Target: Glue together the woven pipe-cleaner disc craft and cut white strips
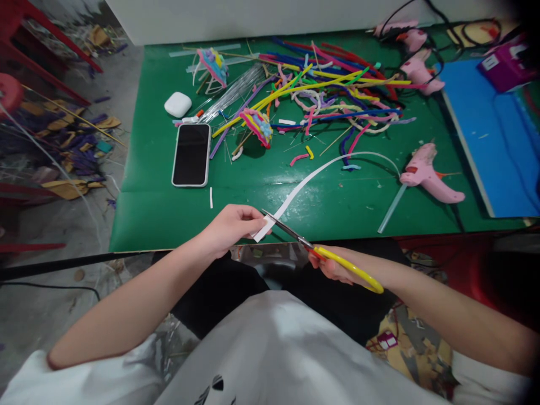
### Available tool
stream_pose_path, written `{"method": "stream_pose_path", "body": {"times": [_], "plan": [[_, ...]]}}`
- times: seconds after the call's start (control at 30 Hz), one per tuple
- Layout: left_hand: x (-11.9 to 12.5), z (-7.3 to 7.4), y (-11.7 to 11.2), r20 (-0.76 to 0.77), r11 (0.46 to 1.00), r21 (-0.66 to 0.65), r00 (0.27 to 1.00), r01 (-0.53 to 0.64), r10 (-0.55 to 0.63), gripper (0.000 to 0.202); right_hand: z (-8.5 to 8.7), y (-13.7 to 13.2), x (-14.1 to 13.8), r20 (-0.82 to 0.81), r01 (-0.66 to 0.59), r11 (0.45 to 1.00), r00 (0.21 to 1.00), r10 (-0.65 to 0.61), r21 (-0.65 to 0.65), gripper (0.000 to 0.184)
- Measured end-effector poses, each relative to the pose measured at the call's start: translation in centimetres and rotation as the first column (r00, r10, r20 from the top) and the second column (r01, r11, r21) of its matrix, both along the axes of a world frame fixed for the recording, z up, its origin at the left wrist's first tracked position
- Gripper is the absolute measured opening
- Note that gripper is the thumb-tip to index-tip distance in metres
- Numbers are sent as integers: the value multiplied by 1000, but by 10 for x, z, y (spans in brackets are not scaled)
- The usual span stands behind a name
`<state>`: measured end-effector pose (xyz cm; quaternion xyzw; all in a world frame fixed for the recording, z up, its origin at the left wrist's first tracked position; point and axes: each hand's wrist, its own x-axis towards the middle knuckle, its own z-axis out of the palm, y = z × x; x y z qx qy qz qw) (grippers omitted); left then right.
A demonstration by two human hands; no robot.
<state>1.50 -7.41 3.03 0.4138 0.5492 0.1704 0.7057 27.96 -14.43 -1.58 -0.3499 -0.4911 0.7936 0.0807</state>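
Observation:
Near the front edge of the green table, my left hand (pixel 240 225) pinches one end of a long white strip (pixel 300 184). From there the strip arcs back and to the right, its far part reaching toward a pink glue gun (pixel 430 174). My right hand (pixel 333 267) is closed around a pair of scissors (pixel 348 269) with yellow and red handles. The blades lie across the strip close to my left fingertips; whether they have cut into it I cannot tell. A short white piece (pixel 211 198) lies on the table to the left.
A phone (pixel 191 155) and a white earbud case (pixel 178 104) lie at the left. Colourful pipe cleaners (pixel 320 84) and two small fuzzy umbrella-like pieces (pixel 258 127) cover the back. A blue board (pixel 493 140) and more glue guns (pixel 422 72) are at the right.

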Motion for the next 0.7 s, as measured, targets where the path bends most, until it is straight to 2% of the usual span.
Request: {"method": "stream_pose_path", "body": {"times": [0.17, 0.3, 0.5, 0.7], "plan": [[0, 0, 0, 6, 1000, -21, 1000, -5, 5, 17, -3, -2, -2, 45, 12, 999, 999, -10, -52, 56], [0, 1, -1, 9, 1000, -22, 1000, -11, 11, 18, 7, 0, -8, 106, 37, 993, 994, -25, -112, 61], [-1, -1, -1, 15, 1000, -22, 1000, -17, 18, 18, 25, 8, -14, 154, 1, 997, 988, 12, -83, 62], [0, -1, 0, 16, 999, -17, 999, -30, 30, 18, 25, 10, -15, 190, 42, 981, 982, -6, -190, 64]]}}
